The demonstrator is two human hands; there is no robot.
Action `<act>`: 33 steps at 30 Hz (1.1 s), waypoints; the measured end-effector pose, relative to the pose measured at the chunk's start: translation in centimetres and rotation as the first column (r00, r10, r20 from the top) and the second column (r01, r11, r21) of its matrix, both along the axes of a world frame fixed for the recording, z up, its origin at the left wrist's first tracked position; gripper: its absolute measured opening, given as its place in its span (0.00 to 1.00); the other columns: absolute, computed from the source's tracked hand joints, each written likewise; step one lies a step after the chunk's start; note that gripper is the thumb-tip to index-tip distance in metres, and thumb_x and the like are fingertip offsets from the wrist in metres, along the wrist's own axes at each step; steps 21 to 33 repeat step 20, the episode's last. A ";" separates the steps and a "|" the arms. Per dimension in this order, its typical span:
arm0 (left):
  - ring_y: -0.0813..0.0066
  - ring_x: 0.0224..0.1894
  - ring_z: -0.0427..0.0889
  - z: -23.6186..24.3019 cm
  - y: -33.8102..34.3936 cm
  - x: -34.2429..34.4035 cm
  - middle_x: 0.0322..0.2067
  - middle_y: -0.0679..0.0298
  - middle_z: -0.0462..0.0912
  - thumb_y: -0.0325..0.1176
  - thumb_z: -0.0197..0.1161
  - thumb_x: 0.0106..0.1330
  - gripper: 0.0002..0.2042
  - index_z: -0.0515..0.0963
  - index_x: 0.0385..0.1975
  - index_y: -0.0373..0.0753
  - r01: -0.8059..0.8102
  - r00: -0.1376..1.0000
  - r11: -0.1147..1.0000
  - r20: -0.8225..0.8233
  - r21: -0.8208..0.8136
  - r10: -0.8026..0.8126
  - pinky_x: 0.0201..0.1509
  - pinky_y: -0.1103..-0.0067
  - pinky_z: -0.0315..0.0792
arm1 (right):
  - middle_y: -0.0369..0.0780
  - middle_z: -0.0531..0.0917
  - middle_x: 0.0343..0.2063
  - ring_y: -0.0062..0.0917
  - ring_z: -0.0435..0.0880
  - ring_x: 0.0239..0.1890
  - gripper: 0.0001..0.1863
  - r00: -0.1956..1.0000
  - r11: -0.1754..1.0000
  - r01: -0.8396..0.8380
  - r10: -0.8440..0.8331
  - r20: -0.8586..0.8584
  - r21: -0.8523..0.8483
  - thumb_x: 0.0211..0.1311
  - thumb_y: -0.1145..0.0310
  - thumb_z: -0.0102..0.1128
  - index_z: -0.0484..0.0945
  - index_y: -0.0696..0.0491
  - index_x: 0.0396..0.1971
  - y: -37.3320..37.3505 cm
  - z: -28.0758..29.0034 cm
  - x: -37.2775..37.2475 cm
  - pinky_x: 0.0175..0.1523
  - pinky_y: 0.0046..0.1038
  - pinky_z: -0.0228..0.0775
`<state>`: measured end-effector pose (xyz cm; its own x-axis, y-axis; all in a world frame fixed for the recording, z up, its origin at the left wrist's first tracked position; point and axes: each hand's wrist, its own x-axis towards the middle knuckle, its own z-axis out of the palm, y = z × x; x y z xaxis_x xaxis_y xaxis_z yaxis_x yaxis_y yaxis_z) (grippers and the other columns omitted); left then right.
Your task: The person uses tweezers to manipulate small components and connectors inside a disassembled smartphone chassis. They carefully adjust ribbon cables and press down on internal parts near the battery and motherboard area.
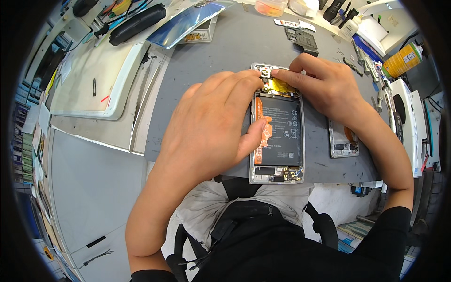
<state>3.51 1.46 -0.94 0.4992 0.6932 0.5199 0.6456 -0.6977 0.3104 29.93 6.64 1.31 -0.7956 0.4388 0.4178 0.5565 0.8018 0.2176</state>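
An opened phone (301, 141) lies on the grey work mat, its insides facing up. It has a black battery (284, 127), an orange flex cable (260, 110) along its left side and a yellow-covered board (280, 86) near the top. My left hand (211, 113) is closed at the phone's upper left, fingertips at a small camera module (265, 73), with the thumb lying over the flex cable. From the right, my right hand (324, 82) touches the same module with an outstretched digit, its other fingers curled by the phone's top right edge.
Right of the phone lies another phone frame (343, 141). A dark phone part (302, 40) sits at the back, and a shiny blue back cover (185, 26) leans on a white box (203, 34). A white heating pad (91, 80) and tweezers (141, 101) are left; a yellow can (401, 60) stands right.
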 end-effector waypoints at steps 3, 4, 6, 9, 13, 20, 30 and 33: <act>0.57 0.60 0.80 0.0 0.0 0.0 0.56 0.59 0.82 0.37 0.69 0.63 0.24 0.74 0.58 0.38 0.006 1.000 1.000 0.008 -0.005 -0.006 0.60 0.63 0.72 | 0.33 0.78 0.38 0.26 0.85 0.35 0.20 0.998 0.999 0.026 -0.028 0.058 0.028 0.61 0.68 0.62 0.85 0.43 0.55 -0.4 0.2 0.0 0.33 0.29 0.78; 0.55 0.60 0.80 0.0 0.0 0.0 0.57 0.59 0.82 0.36 0.68 0.63 0.23 0.74 0.58 0.38 0.008 1.000 1.000 0.009 -0.007 -0.007 0.61 0.63 0.72 | 0.33 0.78 0.38 0.26 0.85 0.36 0.21 0.997 0.999 0.027 -0.030 0.073 0.040 0.61 0.68 0.62 0.84 0.43 0.55 -0.5 0.4 -0.1 0.33 0.29 0.78; 0.54 0.59 0.80 0.0 0.0 -0.1 0.58 0.58 0.82 0.35 0.67 0.64 0.23 0.74 0.58 0.39 0.010 1.000 1.000 0.010 -0.009 -0.010 0.61 0.63 0.72 | 0.33 0.78 0.37 0.26 0.85 0.36 0.22 0.994 0.998 0.027 -0.033 0.102 0.063 0.60 0.68 0.62 0.84 0.43 0.56 -0.7 0.6 -0.4 0.33 0.29 0.78; 0.55 0.59 0.80 0.0 0.0 -0.1 0.57 0.59 0.83 0.37 0.68 0.63 0.23 0.74 0.58 0.38 0.006 1.000 1.000 0.008 -0.005 -0.006 0.60 0.63 0.72 | 0.33 0.77 0.37 0.26 0.84 0.37 0.23 0.992 0.997 0.019 -0.027 0.125 0.069 0.60 0.68 0.62 0.83 0.43 0.57 -0.7 0.8 -0.4 0.33 0.30 0.78; 0.59 0.59 0.80 0.0 -0.1 0.0 0.55 0.60 0.83 0.39 0.70 0.62 0.24 0.75 0.57 0.38 -0.007 1.000 1.000 0.006 0.011 0.007 0.60 0.64 0.73 | 0.32 0.77 0.37 0.25 0.84 0.37 0.23 0.992 1.000 -0.001 -0.002 0.124 0.023 0.59 0.69 0.62 0.83 0.44 0.57 -0.1 0.8 0.1 0.33 0.29 0.78; 0.58 0.59 0.80 0.1 -0.2 -0.2 0.54 0.58 0.83 0.39 0.71 0.61 0.25 0.75 0.57 0.38 -0.026 0.999 0.999 0.025 -0.025 0.026 0.61 0.63 0.73 | 0.32 0.78 0.38 0.25 0.84 0.39 0.25 0.986 0.997 -0.031 0.019 0.163 0.067 0.57 0.70 0.63 0.83 0.45 0.57 0.0 0.9 0.1 0.36 0.29 0.80; 0.58 0.59 0.80 0.1 -0.2 -0.2 0.54 0.58 0.83 0.39 0.71 0.61 0.25 0.75 0.57 0.38 -0.026 0.999 0.999 0.025 -0.025 0.026 0.61 0.63 0.73 | 0.32 0.78 0.38 0.25 0.84 0.39 0.25 0.986 0.997 -0.031 0.019 0.163 0.067 0.57 0.70 0.63 0.83 0.45 0.57 0.0 0.9 0.1 0.36 0.29 0.80; 0.58 0.59 0.80 0.1 -0.2 -0.2 0.54 0.58 0.83 0.39 0.71 0.61 0.25 0.75 0.57 0.38 -0.026 0.999 0.999 0.025 -0.025 0.026 0.61 0.63 0.73 | 0.32 0.78 0.38 0.25 0.84 0.39 0.25 0.986 0.997 -0.031 0.019 0.163 0.067 0.57 0.70 0.63 0.83 0.45 0.57 0.0 0.9 0.1 0.36 0.29 0.80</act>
